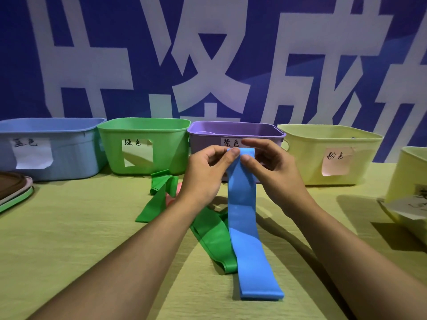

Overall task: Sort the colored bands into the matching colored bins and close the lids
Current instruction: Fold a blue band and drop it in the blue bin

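My left hand [205,172] and my right hand [268,167] both pinch the top end of a long blue band [245,227], which hangs down in front of the purple bin [235,131]; its lower end rests on the table. Green bands [210,229] lie on the cloth under and left of it, with a bit of a pink band [179,188] showing behind my left wrist. Along the back stand an open blue bin [69,155], a green bin [143,130] and a pale yellow bin [323,139] with a pink label.
A stack of lids [13,192] lies at the left edge of the table. Another pale yellow bin [409,176] stands tilted at the right edge with a paper label under it. A blue banner wall rises right behind the bins.
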Available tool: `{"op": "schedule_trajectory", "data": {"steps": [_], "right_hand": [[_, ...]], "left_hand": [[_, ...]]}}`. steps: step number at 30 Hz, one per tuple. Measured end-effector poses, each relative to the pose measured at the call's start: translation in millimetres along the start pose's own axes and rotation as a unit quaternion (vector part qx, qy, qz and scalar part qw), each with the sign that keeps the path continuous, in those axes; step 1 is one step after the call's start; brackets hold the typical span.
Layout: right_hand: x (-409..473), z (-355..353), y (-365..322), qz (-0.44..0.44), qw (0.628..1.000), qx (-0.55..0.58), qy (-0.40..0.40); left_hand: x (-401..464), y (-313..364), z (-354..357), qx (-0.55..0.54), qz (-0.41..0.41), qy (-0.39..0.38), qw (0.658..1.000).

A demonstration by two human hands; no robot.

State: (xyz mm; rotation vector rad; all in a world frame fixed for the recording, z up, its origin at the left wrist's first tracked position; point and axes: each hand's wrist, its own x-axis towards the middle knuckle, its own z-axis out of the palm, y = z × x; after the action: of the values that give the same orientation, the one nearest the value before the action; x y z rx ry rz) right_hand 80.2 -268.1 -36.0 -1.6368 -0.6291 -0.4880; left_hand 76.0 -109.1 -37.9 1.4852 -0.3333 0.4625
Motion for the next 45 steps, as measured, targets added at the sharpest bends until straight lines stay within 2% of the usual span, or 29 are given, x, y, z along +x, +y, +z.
{"op": "schedule_trajectory", "data": {"steps": [7, 18, 26, 34, 45], "right_hand": [[-0.9, 0.4, 1.0, -0.016, 1.000, -0.024, -0.003], [0.2, 1.9, 6.4, 0.017, 1.000, -0.019, 0.018], [0.2, 1.4, 5.0, 0.031, 0.999, -0.007, 0.037], [1.3, 2.1, 6.9, 0.053, 0.998, 0.003, 0.043], [0.2, 1.1, 12.3, 0.024, 1.000, -0.016, 0.000]], "left_hand": [[-1.0, 2.3, -0.1, 0.027, -0.014, 0.002, 1.000], [-2.5, 1.1, -0.7, 0.018, -0.025, -0.011, 0.999], [0.1, -4.9, -2.6, 0.006, 0.021, -0.050, 0.998], [1.0, -7.1, -2.1, 0.008, 0.018, -0.037, 0.999], [4.1, -9.0, -6.5, 0.035, 0.015, 0.009, 0.999]]}}
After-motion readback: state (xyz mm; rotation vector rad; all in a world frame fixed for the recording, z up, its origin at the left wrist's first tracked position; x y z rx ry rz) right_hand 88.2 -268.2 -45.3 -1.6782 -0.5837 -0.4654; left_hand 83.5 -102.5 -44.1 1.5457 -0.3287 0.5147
